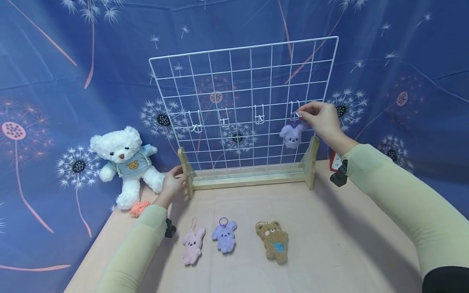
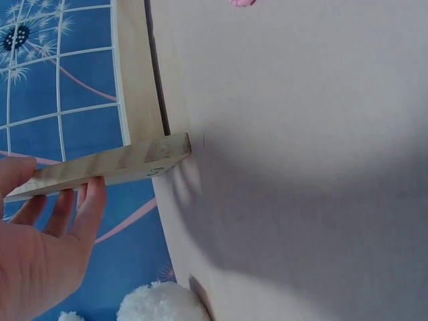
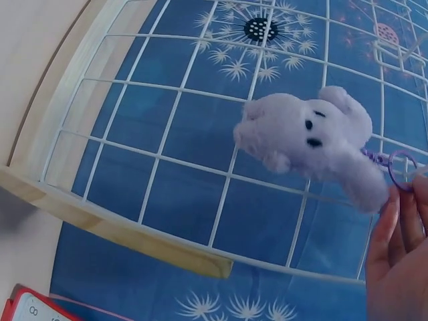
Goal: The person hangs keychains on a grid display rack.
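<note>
At the grid (image 1: pixel 251 88), the ring (image 3: pixel 390 172) of a purple plush (image 1: pixel 291 137) is pinched by the right grip (image 1: pixel 323 119), a wooden foot (image 2: pixel 127 160) by the left grip (image 1: pixel 172 185).

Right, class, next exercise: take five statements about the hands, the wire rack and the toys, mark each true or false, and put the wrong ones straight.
1. The right hand holds a purple toy at the wire rack. True.
2. The left hand rests on the white bear. False: it grips the wooden end of the rack.
3. The white bear wears a blue top. True.
4. On the table, the brown bear lies between the pink toy and the second purple toy. False: the second purple toy is in the middle.
5. Four hooks hang on the rack. True.
</note>
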Demonstrator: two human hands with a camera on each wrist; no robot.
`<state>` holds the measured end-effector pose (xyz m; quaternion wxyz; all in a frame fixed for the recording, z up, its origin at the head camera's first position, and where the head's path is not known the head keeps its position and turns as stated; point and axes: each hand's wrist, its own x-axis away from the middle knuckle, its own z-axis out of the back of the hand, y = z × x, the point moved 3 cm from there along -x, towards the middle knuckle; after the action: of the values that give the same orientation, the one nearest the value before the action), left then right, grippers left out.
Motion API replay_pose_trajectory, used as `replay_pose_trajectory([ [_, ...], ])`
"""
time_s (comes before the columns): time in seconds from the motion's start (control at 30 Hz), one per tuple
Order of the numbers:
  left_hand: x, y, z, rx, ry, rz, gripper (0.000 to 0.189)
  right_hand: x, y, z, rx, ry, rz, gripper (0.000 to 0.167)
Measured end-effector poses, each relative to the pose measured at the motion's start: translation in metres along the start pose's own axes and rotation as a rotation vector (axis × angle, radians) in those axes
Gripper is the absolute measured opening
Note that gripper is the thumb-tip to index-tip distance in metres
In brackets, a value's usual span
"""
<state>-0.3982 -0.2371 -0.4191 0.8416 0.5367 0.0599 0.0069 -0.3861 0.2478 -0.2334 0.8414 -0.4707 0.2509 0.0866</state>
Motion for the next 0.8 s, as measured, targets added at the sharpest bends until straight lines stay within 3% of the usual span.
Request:
replay_pose_trajectory([
  [0.33,0.002,0.002,-0.002,0.005,0.011,0.006,0.053,0.005,0.001,-0.004,0.050,0.101,0.045,0.026],
  [0.8,0.002,0.001,0.000,0.025,0.004,-0.008,0.053,0.043,0.004,-0.009,-0.217,0.085,0.030,0.026],
])
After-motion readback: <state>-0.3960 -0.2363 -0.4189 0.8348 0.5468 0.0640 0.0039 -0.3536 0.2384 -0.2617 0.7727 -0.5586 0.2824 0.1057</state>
